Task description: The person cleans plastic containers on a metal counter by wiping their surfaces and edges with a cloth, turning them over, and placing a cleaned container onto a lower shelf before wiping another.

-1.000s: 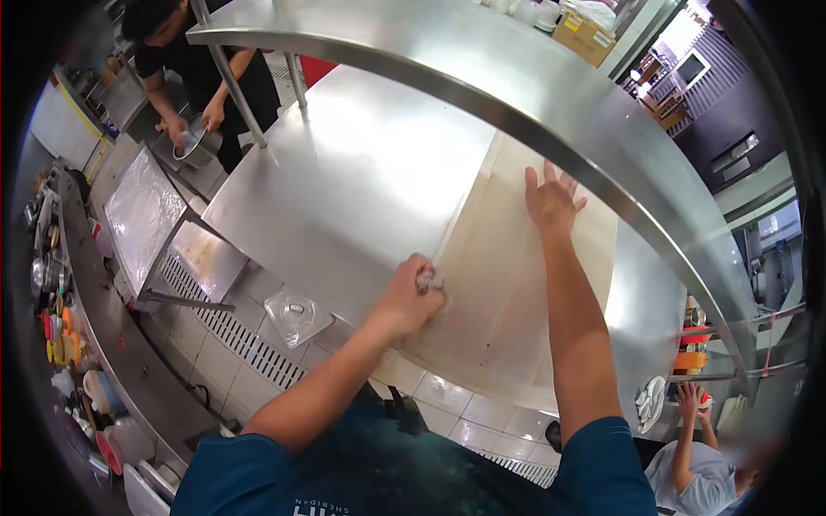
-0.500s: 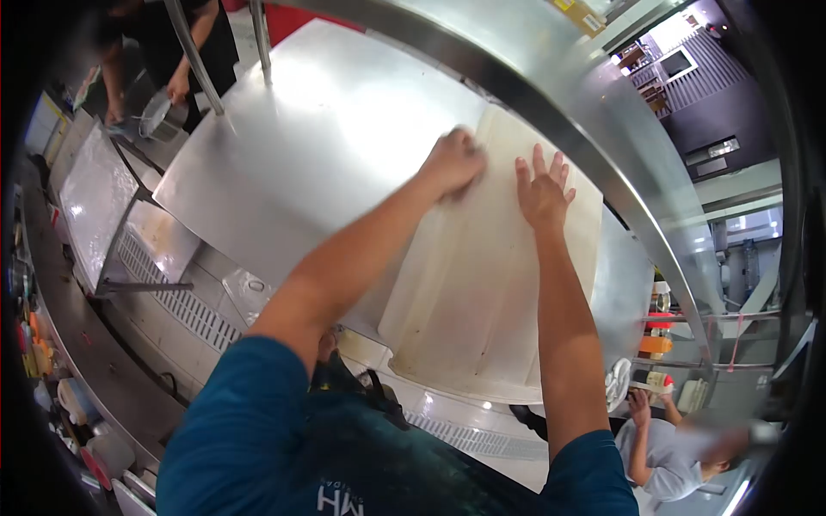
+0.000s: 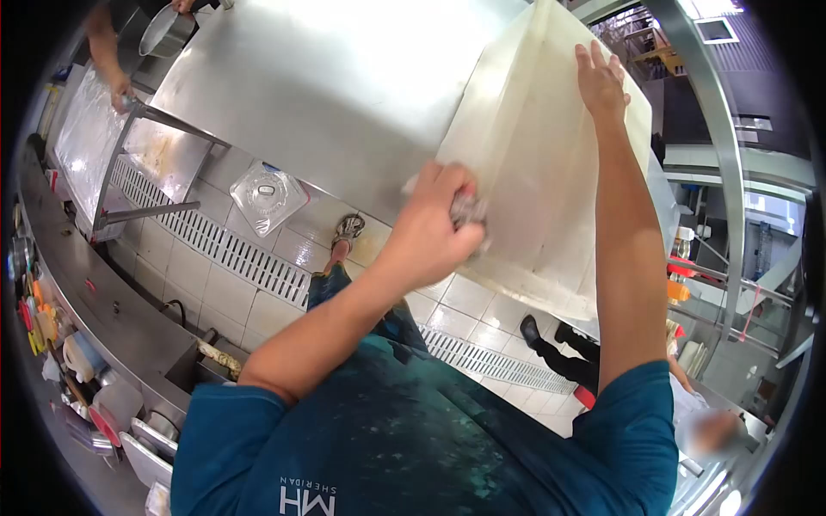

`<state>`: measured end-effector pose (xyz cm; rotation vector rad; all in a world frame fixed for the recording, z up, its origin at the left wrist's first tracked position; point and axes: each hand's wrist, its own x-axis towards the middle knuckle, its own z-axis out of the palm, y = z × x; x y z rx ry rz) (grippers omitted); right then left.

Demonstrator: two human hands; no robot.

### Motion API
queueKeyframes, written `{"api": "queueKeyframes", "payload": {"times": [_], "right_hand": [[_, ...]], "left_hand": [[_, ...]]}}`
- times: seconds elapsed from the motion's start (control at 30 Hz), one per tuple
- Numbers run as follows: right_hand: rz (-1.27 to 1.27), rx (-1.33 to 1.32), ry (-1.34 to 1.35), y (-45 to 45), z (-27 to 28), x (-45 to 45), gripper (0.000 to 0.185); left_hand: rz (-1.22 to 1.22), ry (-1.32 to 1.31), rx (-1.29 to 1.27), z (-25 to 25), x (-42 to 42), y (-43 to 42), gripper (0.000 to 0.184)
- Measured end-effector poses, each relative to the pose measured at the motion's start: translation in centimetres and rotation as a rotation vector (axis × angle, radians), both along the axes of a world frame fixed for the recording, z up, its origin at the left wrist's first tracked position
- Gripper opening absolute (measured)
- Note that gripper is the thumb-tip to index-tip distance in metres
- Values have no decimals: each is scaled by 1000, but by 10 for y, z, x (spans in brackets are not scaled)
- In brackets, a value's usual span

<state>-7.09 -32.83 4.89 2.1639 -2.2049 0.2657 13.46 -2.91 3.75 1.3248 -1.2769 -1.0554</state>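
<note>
A large pale, translucent sheet lies over the right part of the steel table. My left hand is closed around a crumpled greyish cloth at the sheet's near left edge. Farther up on the right, my right hand rests with its fingers spread on the sheet, near the far right edge. It holds nothing. Light stains and long creases show on the sheet's surface.
At the upper left a co-worker's hand is by a plastic-wrapped rack; their other hand holds a metal pot. A clear lid lies on the floor. Another person is at the lower right.
My left hand has moved back toward me with the cloth, to the sheet's near edge. My right hand stays spread on the sheet. The view has shifted, showing more floor.
</note>
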Motion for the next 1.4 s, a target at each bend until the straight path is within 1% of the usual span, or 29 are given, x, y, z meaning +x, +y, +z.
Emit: {"api": "queueKeyframes", "payload": {"times": [0.07, 0.13, 0.17, 0.23, 0.27, 0.3, 0.33, 0.37, 0.4, 0.43, 0.47, 0.5, 0.53, 0.6, 0.63, 0.7, 0.77, 0.8, 0.83, 0.87, 0.9, 0.93, 1.0, 1.03, 1.1, 1.17, 1.23, 1.27, 1.4], "right_hand": [[4, 11, 4, 7, 4, 4, 68], [12, 52, 10, 11, 13, 7, 66], [37, 25, 2, 17, 14, 8, 66], [62, -67, 256, 29, 22, 17, 64], [177, -118, 202, 54, 36, 28, 62], [381, -222, -8, 73, 37, 32, 62], [581, -321, -209, 100, 34, 33, 61], [704, -388, -220, 157, 40, 41, 60], [657, -98, -461, 233, 57, 53, 59], [724, 40, -553, 292, 49, 53, 62], [937, -76, -337, 337, 21, 46, 66], [1113, 7, -594, 380, 14, 55, 71], [985, -115, -682, 414, 6, 64, 67], [816, -259, -775, 444, -9, 54, 65], [704, -296, -716, 449, -16, 39, 62], [527, -363, -670, 452, -20, 25, 59], [271, -467, -1104, 451, -11, 31, 53], [233, -480, -1129, 442, 3, 43, 55], [279, -507, -807, 429, 17, 53, 56], [305, -507, -483, 415, 24, 62, 57], [295, -524, -382, 400, 22, 78, 53], [285, -522, -277, 390, 16, 91, 50], [203, -549, -251, 387, 4, 100, 42], [195, -589, -247, 382, -1, 99, 34], [142, -660, -202, 379, -17, 67, 28], [84, -782, -112, 381, -27, 13, 19], [-258, -800, -119, 382, -17, -50, 14], [-285, -795, -132, 379, -16, -86, 14], [-395, -712, -54, 367, -6, -77, 14]], "left_hand": [[-33, 57, 74, 0, 2, 42, 33], [38, -132, 55, -9, 2, 83, 33], [1, -102, 153, -37, 0, 108, 32], [53, -151, 295, -100, 6, 147, 29], [111, -235, 356, -112, 14, 159, 27], [108, -259, 340, -104, 22, 156, 27], [183, 114, 410, -95, 28, 156, 25], [256, 502, 485, -84, 29, 160, 24], [205, 592, 333, -63, 31, 156, 23], [202, 586, 309, -40, 29, 150, 23], [144, 716, 276, -16, 25, 143, 28], [83, 847, 245, 4, 21, 139, 34], [74, 845, 231, 20, 18, 137, 34], [-487, 520, 294, 44, 16, 133, 37], [-522, 497, 304, 53, 20, 124, 37], [-948, -38, 12, 69, 31, 83, 37], [-848, -292, -138, 78, 26, 13, 36], [-788, -303, -230, 89, 15, -25, 37], [-726, -300, -323, 100, -1, -60, 38], [-699, -435, -437, 101, -17, -96, 41], [-666, -555, -560, 93, -36, -123, 45], [-737, -534, -577, 75, -49, -137, 45], [-692, -979, -613, 37, -65, -160, 50], [-732, -951, -632, 34, -68, -159, 50], [-615, -1127, -652, 23, -63, -145, 55], [-644, -1108, -647, 24, -63, -148, 56], [-626, -1089, -639, 21, -64, -149, 57], [-622, -1085, -630, 23, -66, -149, 56], [-575, -1054, -659, 17, -63, -143, 54]]}}
